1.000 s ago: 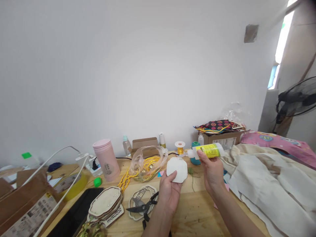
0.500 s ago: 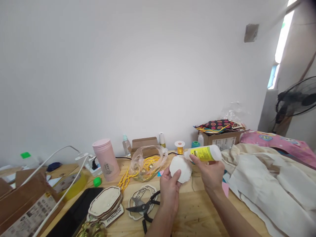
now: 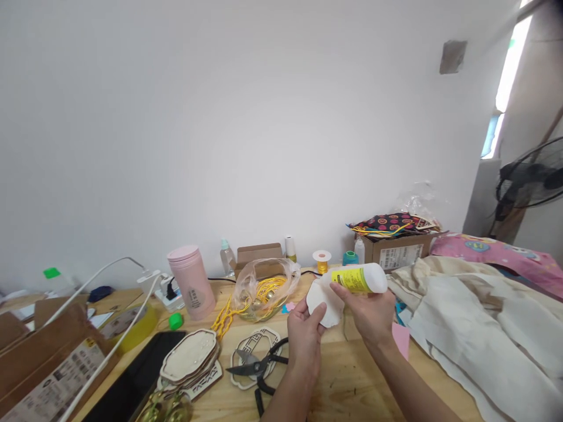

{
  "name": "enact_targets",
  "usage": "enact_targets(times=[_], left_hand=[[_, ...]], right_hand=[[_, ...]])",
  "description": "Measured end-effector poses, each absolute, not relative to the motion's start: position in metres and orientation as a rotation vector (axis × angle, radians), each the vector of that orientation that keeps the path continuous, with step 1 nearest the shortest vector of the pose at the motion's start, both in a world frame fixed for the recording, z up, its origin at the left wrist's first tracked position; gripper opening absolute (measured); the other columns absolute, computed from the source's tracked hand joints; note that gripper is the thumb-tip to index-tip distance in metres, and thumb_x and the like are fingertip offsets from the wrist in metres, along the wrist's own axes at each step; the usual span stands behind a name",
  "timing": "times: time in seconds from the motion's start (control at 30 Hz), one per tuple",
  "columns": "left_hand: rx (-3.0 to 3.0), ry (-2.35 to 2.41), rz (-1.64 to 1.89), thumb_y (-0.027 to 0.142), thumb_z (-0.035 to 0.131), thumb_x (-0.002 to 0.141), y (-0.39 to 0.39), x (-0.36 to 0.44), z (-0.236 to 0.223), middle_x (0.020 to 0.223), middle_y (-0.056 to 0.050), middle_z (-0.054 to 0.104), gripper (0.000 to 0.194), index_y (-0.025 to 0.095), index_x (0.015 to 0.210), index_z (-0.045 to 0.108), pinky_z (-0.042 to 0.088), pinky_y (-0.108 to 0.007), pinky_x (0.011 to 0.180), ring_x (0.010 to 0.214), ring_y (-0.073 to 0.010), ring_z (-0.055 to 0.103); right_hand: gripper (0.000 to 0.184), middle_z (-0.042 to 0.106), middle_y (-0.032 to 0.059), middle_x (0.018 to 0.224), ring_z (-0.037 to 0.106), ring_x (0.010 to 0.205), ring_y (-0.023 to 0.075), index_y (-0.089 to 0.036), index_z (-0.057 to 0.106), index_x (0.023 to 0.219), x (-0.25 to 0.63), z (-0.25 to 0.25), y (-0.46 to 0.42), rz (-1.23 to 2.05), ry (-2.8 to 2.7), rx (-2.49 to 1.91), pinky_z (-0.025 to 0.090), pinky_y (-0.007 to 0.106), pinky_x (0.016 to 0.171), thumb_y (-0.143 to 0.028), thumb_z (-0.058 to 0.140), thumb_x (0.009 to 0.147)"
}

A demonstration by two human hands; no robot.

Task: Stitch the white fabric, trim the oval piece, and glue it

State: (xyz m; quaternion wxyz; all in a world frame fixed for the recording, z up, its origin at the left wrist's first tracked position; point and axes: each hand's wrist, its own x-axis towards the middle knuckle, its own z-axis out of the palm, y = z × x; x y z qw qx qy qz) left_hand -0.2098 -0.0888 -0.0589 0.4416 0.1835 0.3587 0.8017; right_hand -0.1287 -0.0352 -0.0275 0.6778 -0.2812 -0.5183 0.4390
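Note:
My left hand (image 3: pixel 303 340) grips a small white scalloped piece (image 3: pixel 320 302) by its lower edge and holds it up above the wooden table (image 3: pixel 352 381). My right hand (image 3: pixel 367 313) is wrapped round a white glue bottle with a yellow-green label (image 3: pixel 358 278). The bottle lies sideways, its nozzle pointing left and meeting the upper right of the white piece. Black scissors (image 3: pixel 257 366) lie on a cut-out wooden frame (image 3: pixel 253 346) just left of my left wrist.
A stack of wooden shapes (image 3: pixel 189 363), a pink tumbler (image 3: pixel 191 282), a plastic bag of yellow cord (image 3: pixel 261 290), a gold thread spool (image 3: pixel 322 261) and cardboard boxes (image 3: pixel 398 249) crowd the table. Cream cloth (image 3: pixel 466 322) spreads at right. A fan (image 3: pixel 528 176) stands far right.
The glue bottle has come down and left, so its nozzle now meets the white piece. My left hand has raised the piece a little and shifted it right.

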Motion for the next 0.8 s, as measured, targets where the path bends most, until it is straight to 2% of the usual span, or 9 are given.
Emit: enact_targets(times=[0.37,0.8], left_hand=[[0.477,0.909,1.995,0.013,0.073,0.056,-0.0894,-0.2104,-0.059,0.09,-0.009,0.07,0.035,0.013,0.09,0.065,0.052,-0.03,0.074,0.081,-0.0205,0.065],[0.511,0.922,1.973,0.012,0.068,0.062,-0.0901,-0.2094,-0.0586,0.086,-0.009,0.071,0.036,0.012,0.097,0.064,0.051,-0.029,0.073,0.084,-0.0205,0.064]], right_hand=[[0.031,0.071,0.0083,0.072,0.066,0.062,0.0241,-0.013,0.066,0.072,-0.1281,-0.0266,-0.0352,0.951,-1.213,-0.653,0.055,0.036,0.059,-0.03,0.077,0.048],[0.032,0.07,0.0093,0.069,0.065,0.062,0.025,-0.012,0.065,0.068,-0.1257,-0.0237,-0.0343,0.941,-1.128,-0.736,0.055,0.036,0.059,-0.032,0.077,0.046]])
